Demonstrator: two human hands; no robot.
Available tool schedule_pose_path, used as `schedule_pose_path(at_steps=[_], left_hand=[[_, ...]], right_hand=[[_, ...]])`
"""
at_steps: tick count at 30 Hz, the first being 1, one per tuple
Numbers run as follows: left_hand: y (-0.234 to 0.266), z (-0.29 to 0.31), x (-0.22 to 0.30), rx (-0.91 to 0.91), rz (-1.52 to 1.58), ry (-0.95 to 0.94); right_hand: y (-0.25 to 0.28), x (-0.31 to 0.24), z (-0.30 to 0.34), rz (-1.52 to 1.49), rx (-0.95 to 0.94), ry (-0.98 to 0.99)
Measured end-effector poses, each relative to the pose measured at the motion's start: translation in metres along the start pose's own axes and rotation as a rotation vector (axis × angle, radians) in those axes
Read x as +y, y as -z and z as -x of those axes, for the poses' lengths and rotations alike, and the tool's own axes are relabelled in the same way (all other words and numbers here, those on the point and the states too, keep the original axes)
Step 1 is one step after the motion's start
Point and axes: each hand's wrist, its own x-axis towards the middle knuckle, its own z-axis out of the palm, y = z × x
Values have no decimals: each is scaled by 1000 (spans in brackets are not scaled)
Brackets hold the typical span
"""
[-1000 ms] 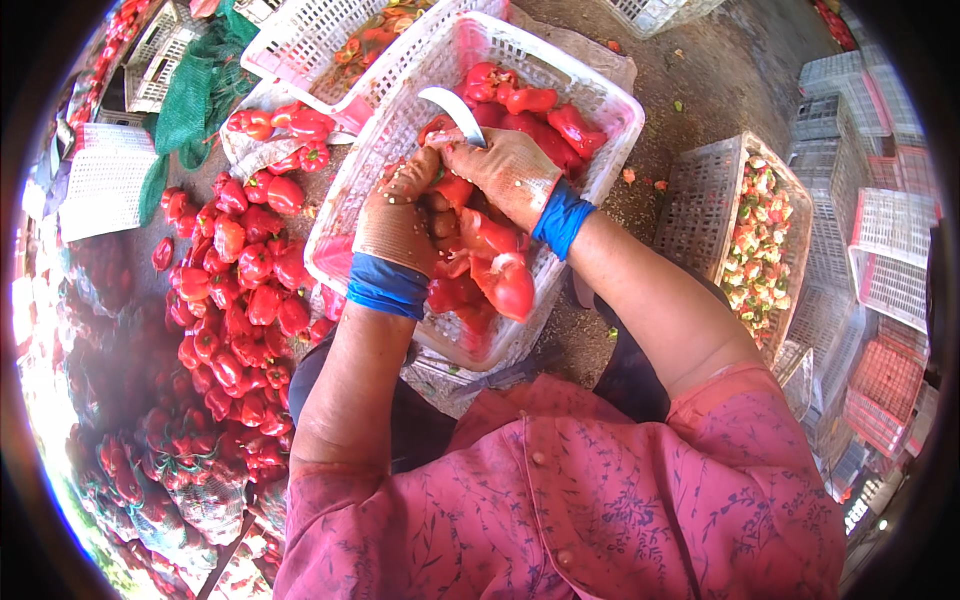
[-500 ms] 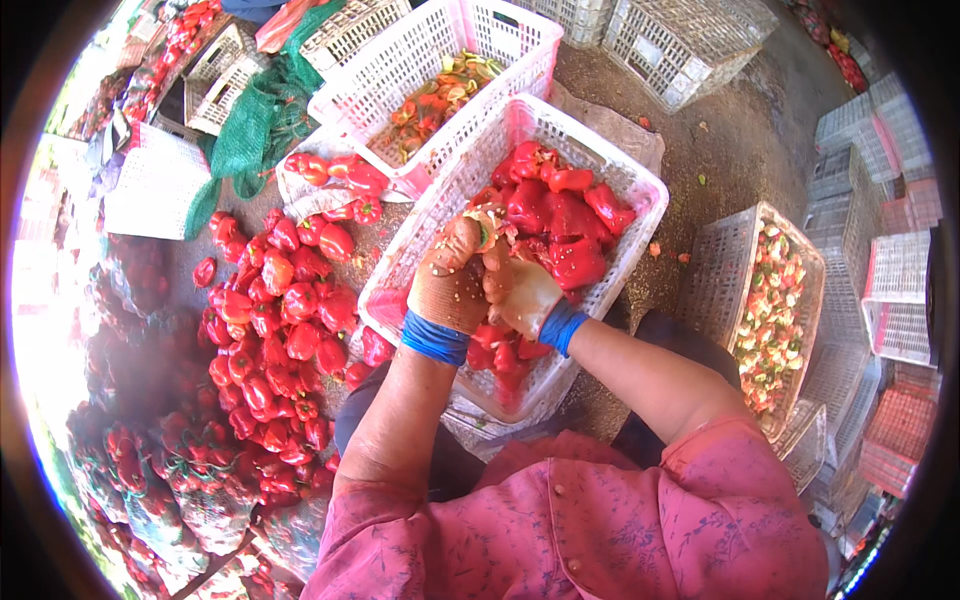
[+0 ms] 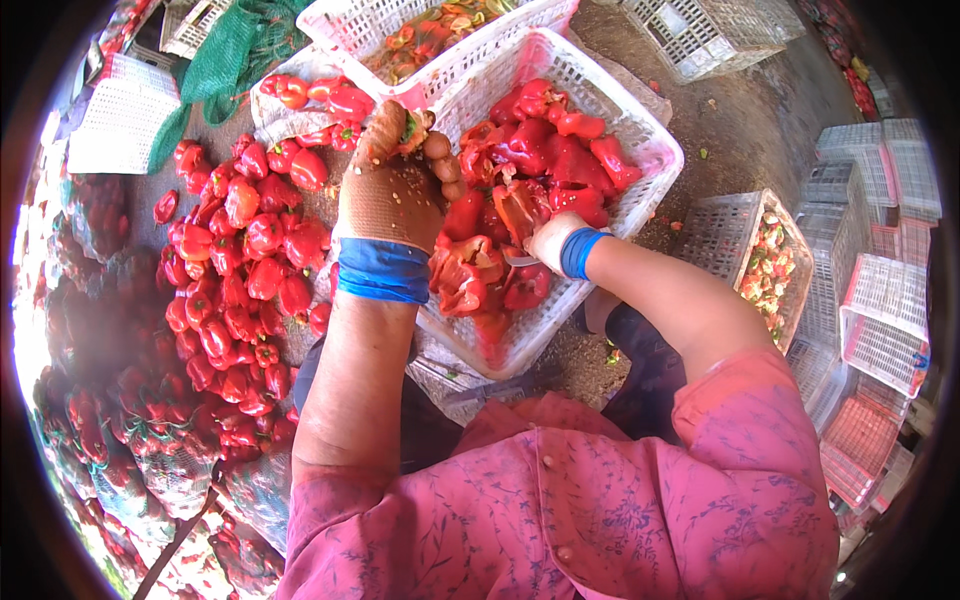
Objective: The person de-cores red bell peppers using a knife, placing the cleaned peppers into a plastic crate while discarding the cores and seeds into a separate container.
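My left hand (image 3: pixel 392 185), in a tan work glove with bare fingertips, is closed around a green-stemmed pepper core (image 3: pixel 413 130) above the left rim of the white crate (image 3: pixel 622 228). Seeds cling to the glove. Inside the crate, my right hand (image 3: pixel 552 240) is closed at the lower end of an opened red pepper piece (image 3: pixel 518 208). A thin silvery sliver, perhaps a blade, juts out beneath that hand; its handle is hidden. Around it lie several cut red peppers (image 3: pixel 570 160). Both wrists have blue bands.
Whole red peppers (image 3: pixel 245 255) are heaped on the floor at left, beside filled net bags (image 3: pixel 170 460). A crate of scraps (image 3: pixel 440 35) stands beyond mine. At right is a crate of pepper cores (image 3: pixel 765 270), with stacked crates (image 3: pixel 885 300) behind it.
My hands were together over the crate; now they are apart. The left has moved left and up with the core, the right lower into the crate. The whole view has shifted.
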Motion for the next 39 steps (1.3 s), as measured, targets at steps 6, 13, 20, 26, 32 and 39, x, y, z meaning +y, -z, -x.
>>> schedule_pose_path(at_steps=[6, 13, 20, 26, 32, 39], left_hand=[[5, 4, 4, 82, 59, 59], [17, 5, 9, 25, 106, 76], [5, 4, -2, 189, -36, -28], [-4, 9, -9, 223, -108, 42], [6, 5, -10, 207, -95, 55], [11, 3, -6, 222, -66, 100]], right_hand=[[-8, -9, -16, -3, 16, -27], [3, 14, -7, -222, 114, -117], [15, 54, 26, -982, 495, -410], [37, 48, 48, -492, 296, -110], [-4, -12, 5, 19, 123, -135], [6, 12, 4, -21, 183, -196]])
